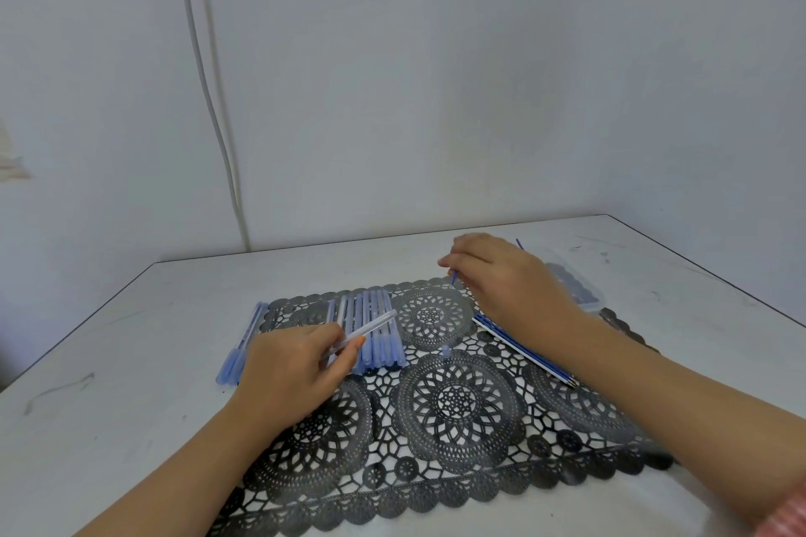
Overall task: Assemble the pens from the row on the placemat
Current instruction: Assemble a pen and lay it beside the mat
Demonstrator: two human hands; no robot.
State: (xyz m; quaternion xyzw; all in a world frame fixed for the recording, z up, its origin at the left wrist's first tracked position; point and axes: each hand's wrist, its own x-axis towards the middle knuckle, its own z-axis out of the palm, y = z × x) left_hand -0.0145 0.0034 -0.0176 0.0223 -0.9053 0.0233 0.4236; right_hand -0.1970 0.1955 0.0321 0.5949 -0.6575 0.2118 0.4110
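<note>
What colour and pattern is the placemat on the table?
The placemat is black, with lacy cut-out round medallions, seen in the head view.

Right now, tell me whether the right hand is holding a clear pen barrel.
No, the right hand pinches a thin blue refill, while the left hand grips the clear pen barrel.
</note>
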